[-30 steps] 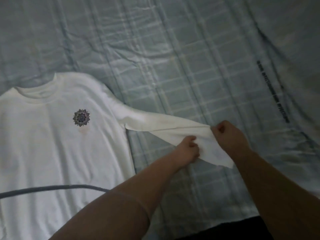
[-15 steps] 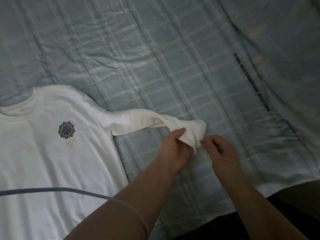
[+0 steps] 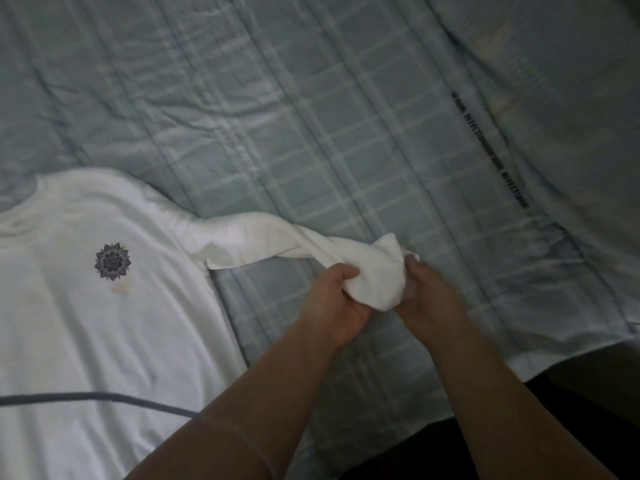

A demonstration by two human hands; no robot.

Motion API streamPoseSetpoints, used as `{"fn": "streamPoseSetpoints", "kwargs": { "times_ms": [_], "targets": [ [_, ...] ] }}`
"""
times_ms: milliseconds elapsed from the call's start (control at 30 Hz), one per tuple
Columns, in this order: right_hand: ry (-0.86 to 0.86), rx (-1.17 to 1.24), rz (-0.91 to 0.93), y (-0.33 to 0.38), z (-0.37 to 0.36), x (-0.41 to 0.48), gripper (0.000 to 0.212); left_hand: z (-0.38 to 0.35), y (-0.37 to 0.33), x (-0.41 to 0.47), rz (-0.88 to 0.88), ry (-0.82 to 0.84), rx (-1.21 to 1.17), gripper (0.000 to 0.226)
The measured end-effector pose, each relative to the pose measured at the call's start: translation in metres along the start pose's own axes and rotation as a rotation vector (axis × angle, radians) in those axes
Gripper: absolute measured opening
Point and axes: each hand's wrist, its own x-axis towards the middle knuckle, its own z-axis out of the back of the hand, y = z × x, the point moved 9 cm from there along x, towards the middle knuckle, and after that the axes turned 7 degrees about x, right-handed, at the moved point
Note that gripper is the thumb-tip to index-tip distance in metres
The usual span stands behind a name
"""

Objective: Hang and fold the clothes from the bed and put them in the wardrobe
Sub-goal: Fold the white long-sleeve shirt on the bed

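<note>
A white long-sleeved shirt [image 3: 104,323] lies flat, front up, on the left part of the bed, with a small dark mandala print [image 3: 112,260] on its chest. Its sleeve [image 3: 263,242] stretches to the right and ends in a bunched wad. My left hand [image 3: 337,299] grips the wad from the left. On the wad's right side my right hand [image 3: 426,296] holds it too. The cuff is hidden inside the bunch between my hands.
The bed is covered by a pale blue checked sheet [image 3: 311,133], creased, with a line of dark printed text [image 3: 488,147] at the right. A thin grey cord [image 3: 86,398] crosses the shirt's lower part. The bed's edge and dark floor [image 3: 588,393] are at the lower right.
The sleeve lay flat and stretched out a second ago. Both hands have gathered its end into a wad and closed on it, and the view has shifted.
</note>
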Motion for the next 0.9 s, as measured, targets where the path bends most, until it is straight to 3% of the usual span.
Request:
{"fn": "streamPoseSetpoints", "kwargs": {
  "times_ms": [67, 133, 267, 333, 467, 533, 567, 733, 833, 900],
  "targets": [
    [-0.142, -0.180, 0.256, 0.036, 0.012, 0.001, 0.028, 0.012, -0.006, 0.001, 0.004, -0.071, 0.132, 0.047],
    [-0.264, -0.455, 0.486, 0.075, 0.013, -0.006, 0.021, 0.028, -0.012, -0.008, 0.051, -0.171, 0.428, 0.037],
    [-0.317, -0.897, 0.797, 0.130, -0.009, -0.020, 0.023, 0.042, -0.060, -0.039, 0.141, -0.230, 1.381, 0.022],
    [-0.318, -0.989, 0.830, 0.141, -0.011, -0.020, 0.024, 0.030, -0.103, -0.040, -0.043, -0.271, 1.639, 0.019],
    [-0.354, -0.987, 0.831, 0.143, 0.006, -0.017, 0.019, -0.018, -0.176, -0.037, -0.648, -0.473, 1.873, 0.011],
    [-0.384, -0.966, 0.824, 0.142, 0.008, -0.019, 0.019, -0.042, -0.188, -0.016, -0.842, -0.375, 2.120, 0.026],
    [-0.386, -0.937, 0.826, 0.141, 0.006, -0.021, 0.019, -0.046, -0.189, 0.000, -0.842, -0.305, 2.242, 0.035],
    [-0.310, -0.823, 0.895, 0.145, -0.018, -0.031, 0.018, -0.042, -0.170, 0.064, -0.330, 0.023, 2.474, 0.037],
    [-0.275, -0.831, 0.899, 0.148, -0.024, -0.033, 0.019, -0.047, -0.158, 0.076, -0.063, 0.179, 2.438, 0.042],
    [-0.264, -0.824, 0.906, 0.152, -0.025, -0.035, 0.020, -0.045, -0.154, 0.079, 0.151, 0.173, 2.297, 0.034]
  ]
}}
